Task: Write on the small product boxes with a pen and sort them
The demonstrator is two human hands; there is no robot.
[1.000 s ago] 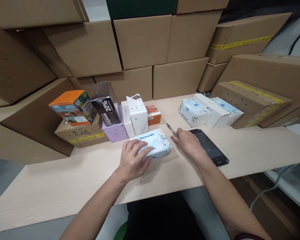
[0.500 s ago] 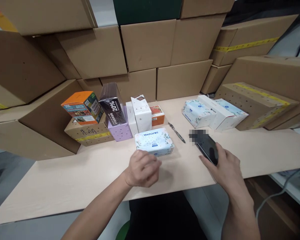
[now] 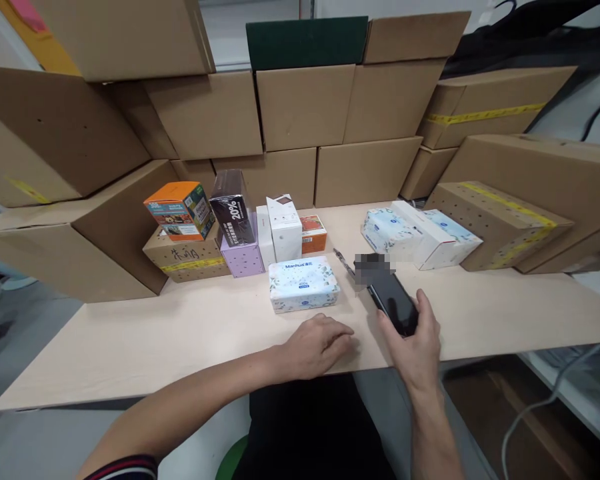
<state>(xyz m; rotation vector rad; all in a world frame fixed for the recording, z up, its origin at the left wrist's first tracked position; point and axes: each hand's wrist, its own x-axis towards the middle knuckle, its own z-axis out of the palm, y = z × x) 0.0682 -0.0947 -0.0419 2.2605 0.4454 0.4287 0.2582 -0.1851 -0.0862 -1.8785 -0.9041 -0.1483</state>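
A black smartphone [image 3: 395, 300] is in my right hand [image 3: 416, 347], thumb along one side and fingers along the other, tilted above the table's right half. A pixelated patch covers its far end. My left hand [image 3: 317, 345] is low over the table near its front edge, fingers loosely stretched to the right with nothing visible in them. Just beyond it lies a pale blue tissue pack [image 3: 303, 285]. A patterned pen [image 3: 343, 261] rests behind the phone, partly covered by the pixelated patch.
On the left stand an orange box [image 3: 180, 210], a dark box [image 3: 234, 212], a lilac box [image 3: 243, 257], white boxes [image 3: 285, 230] and a small orange-red box [image 3: 313, 233]. More tissue packs [image 3: 390, 227] sit at right beside a white carton [image 3: 430, 240]. Stacked cardboard boxes [image 3: 365, 170] wall the back.
My right hand has brought the phone left and nearer to me. My left hand has moved right, away from the tissue pack, and its curled fingers have loosened. The view has shifted slightly.
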